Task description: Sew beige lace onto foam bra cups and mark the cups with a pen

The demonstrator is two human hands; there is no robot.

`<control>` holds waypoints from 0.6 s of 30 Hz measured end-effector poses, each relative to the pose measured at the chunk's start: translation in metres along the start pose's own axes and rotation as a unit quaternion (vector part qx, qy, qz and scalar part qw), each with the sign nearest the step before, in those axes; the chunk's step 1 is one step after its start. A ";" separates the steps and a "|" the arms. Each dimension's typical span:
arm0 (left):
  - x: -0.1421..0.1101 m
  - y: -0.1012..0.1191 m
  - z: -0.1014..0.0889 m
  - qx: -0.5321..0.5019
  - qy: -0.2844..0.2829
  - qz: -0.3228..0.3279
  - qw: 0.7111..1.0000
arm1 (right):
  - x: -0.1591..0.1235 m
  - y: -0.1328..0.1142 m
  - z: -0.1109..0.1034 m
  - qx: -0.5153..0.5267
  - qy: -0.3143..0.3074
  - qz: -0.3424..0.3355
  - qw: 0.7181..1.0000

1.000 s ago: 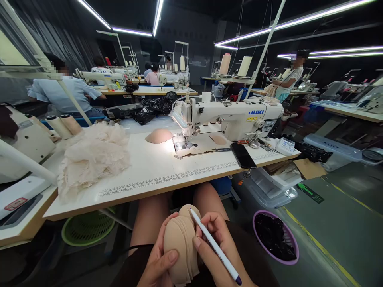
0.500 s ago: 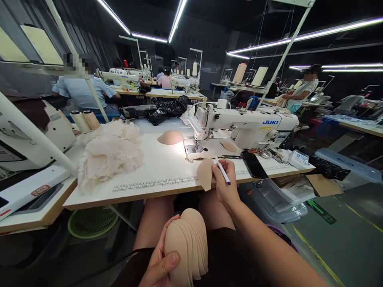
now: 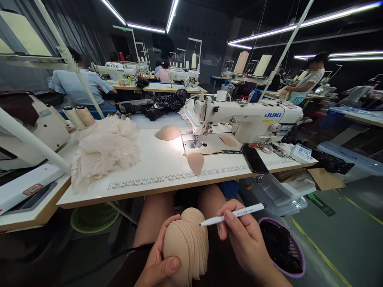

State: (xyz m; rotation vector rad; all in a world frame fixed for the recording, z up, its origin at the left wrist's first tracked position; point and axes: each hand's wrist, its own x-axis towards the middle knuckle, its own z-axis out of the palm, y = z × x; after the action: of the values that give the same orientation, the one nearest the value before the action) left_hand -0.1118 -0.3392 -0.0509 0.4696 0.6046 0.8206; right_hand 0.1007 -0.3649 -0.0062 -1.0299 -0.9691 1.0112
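Note:
My left hand [image 3: 161, 259] is closed around a fanned stack of beige bra cup pads [image 3: 191, 243], held above my lap. My right hand [image 3: 243, 235] grips a white marker pen [image 3: 236, 213], its violet tip pointing left at the stack's right edge; whether tip and fabric touch I cannot tell. A single beige piece [image 3: 196, 162] lies on the table above the printed ruler. Behind it, a domed beige cup [image 3: 168, 133] rests left of the sewing machine [image 3: 239, 119]. Another small beige piece [image 3: 228, 141] lies under the machine's arm.
Crumpled cream lace [image 3: 106, 149] is heaped on the table's left. A black phone [image 3: 254, 159] lies at the right front, with tweezers [image 3: 227, 152] beside it. Baskets stand below, one green [image 3: 94, 217] and one purple [image 3: 303, 255]. Other people sit at machines farther back.
My right hand has let go of the single beige piece, leaving it on the table, and has come down with the pen to the stack. The pen now points left.

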 end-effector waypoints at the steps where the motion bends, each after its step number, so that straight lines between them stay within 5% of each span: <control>1: 0.000 -0.001 0.002 0.006 -0.001 -0.001 1.000 | -0.008 0.001 0.001 0.017 -0.003 0.008 1.000; 18: -0.003 -0.005 0.017 0.031 -0.006 -0.012 0.999 | -0.021 -0.001 0.004 0.056 -0.002 0.005 0.998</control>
State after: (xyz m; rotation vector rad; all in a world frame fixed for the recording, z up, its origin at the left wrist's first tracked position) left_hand -0.1002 -0.3473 -0.0405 0.5236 0.6244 0.7770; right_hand 0.0920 -0.3840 -0.0075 -0.9405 -0.9024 1.0637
